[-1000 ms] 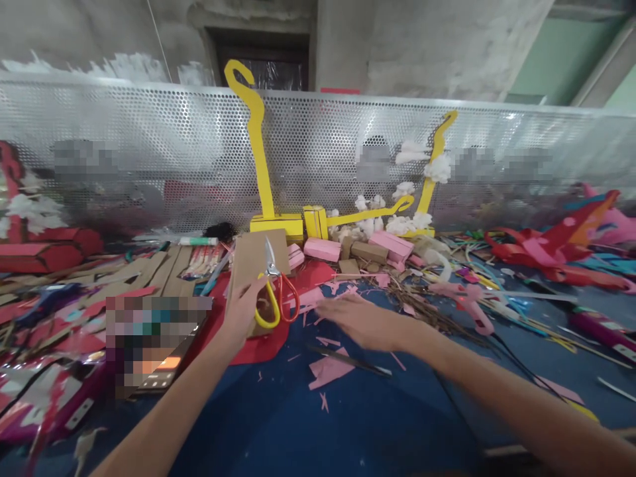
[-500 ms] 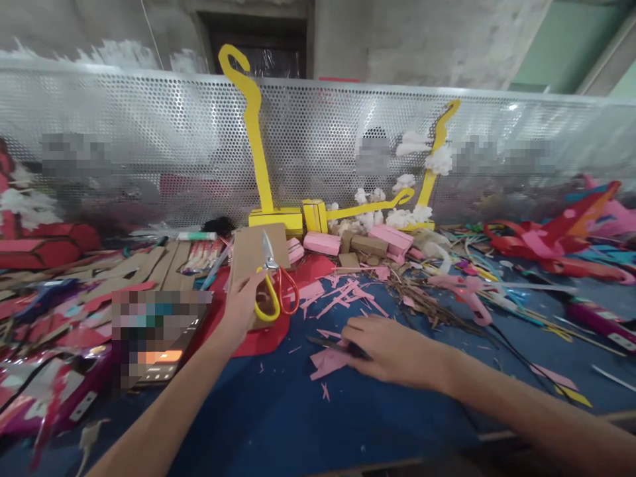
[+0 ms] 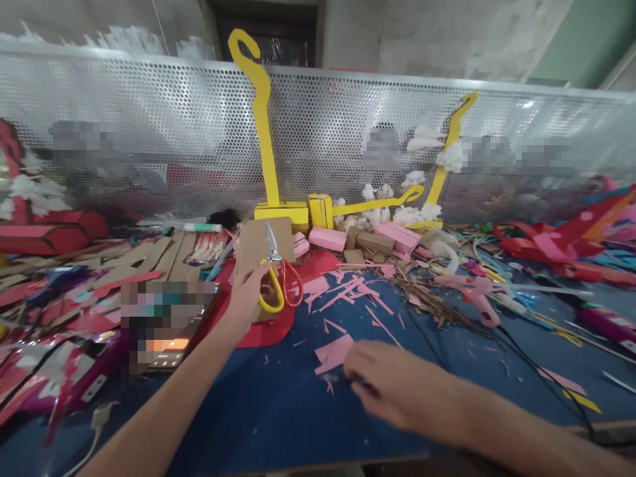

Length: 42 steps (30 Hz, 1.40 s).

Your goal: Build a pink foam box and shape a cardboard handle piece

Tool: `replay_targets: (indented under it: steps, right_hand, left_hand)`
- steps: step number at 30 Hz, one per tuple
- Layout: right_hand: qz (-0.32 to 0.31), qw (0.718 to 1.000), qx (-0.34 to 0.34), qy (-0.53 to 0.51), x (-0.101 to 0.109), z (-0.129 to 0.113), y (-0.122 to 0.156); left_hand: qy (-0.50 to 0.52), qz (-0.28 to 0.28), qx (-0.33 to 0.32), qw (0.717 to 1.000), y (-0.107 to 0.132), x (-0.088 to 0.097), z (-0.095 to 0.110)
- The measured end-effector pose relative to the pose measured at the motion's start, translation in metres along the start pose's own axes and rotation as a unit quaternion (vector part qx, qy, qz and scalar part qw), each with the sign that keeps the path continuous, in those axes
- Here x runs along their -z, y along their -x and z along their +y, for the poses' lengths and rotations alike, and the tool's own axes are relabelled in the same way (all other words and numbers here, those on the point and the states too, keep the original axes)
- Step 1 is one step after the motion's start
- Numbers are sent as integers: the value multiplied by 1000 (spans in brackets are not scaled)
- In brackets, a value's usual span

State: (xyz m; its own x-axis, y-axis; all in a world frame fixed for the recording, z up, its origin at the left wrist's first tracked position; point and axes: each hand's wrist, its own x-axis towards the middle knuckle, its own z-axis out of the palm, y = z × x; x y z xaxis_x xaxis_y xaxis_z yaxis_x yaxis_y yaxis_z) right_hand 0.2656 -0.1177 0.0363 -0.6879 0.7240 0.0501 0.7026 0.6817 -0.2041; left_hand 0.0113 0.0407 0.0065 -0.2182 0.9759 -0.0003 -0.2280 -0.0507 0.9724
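Beyond the red sheet (image 3: 268, 336), a perforated metal panel (image 3: 318, 126) spans your whole view and bounds the back. Your desk (image 3: 278, 411) carries the red sheet; its near edge crosses in front of the sheet, between your forearms and on under the right one. Your broadest stretch of blue surface lies between the sheet and that edge, while clutter crowds the left of the sheet and the far right of it. A tall yellow hook-topped piece (image 3: 267, 146) rises behind the sheet.

Your right hand (image 3: 392, 377) is right of the red sheet and nearer you, low over the desk, back upward, fingers curled narrowly in. Your left hand (image 3: 246, 301) is above the sheet, closed at the side of a piece of cardboard (image 3: 253, 238) and on the scissors (image 3: 274, 254), whose blades point away from you over the sheet. A pink glue gun (image 3: 474, 295) lies well right of the sheet. A pink scrap (image 3: 334, 352) lies just right of it, by your right fingertips; you cannot tell whether they touch. That hand grips a dark tool (image 3: 365, 385), mostly hidden. Thin pink strips (image 3: 355, 291) scatter to the right of the sheet.
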Motion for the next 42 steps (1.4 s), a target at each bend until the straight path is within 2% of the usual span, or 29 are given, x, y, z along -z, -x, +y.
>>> replay_targets:
  steps: [2, 4, 8, 10, 11, 14, 16, 18, 20, 22, 25, 27, 28, 30, 34, 36, 39, 42]
  right_hand:
    - [-12, 995, 67, 67, -19, -18, -1]
    - [10, 991, 84, 107, -36, -26, -3]
    - [22, 992, 73, 104, -51, -11, -13]
    - [25, 993, 72, 95, -47, 9, -20]
    - [30, 995, 45, 81, -43, 23, -24]
    - [32, 993, -95, 62, -23, 69, -35]
    - [49, 985, -147, 71, -7, 96, -40]
    - [64, 979, -180, 72, 9, 110, -40]
    - [70, 979, -181, 64, 17, 105, -37]
    - [65, 984, -162, 48, 17, 82, -32]
    - [10, 998, -64, 8, 2, 40, -27]
    - [-17, 999, -23, 21, -10, 25, -30]
    - [-17, 999, -29, 33, -14, 25, -33]
    - [-13, 996, -72, 58, -17, 40, -44]
    - [40, 982, -167, 83, 0, 97, -63]
    - [60, 975, -194, 88, 10, 116, -64]
    - [72, 976, -192, 80, 14, 111, -53]
    - [51, 987, -141, 56, 1, 77, -38]
  left_hand:
    - [4, 1, -1, 1000, -2, 0, -1]
    - [9, 1, -2, 1000, -3, 0, -1]
    - [20, 1, 0, 1000, -4, 0, -1]
    - [23, 3, 4, 1000, -5, 1, -1]
    - [23, 4, 6, 1000, -5, 1, -1]
    - [26, 9, 10, 1000, -4, 1, 1]
    - [29, 8, 9, 1000, -3, 0, 3]
    - [31, 9, 7, 999, -2, -1, 5]
    - [31, 11, 8, 999, -1, -1, 6]
    - [31, 12, 9, 999, -1, 0, 6]
    - [31, 11, 9, 999, -1, 1, 4]
    - [32, 12, 9, 999, 0, 1, 5]
    - [32, 12, 9, 999, 1, 1, 5]
    - [33, 8, 8, 999, 2, 0, 7]
    - [34, 1, 2, 999, 4, 0, 11]
    - [35, 3, 0, 999, 3, 0, 12]
    - [37, 1, 2, 999, 3, 0, 13]
    - [41, -2, 4, 999, 4, -1, 12]
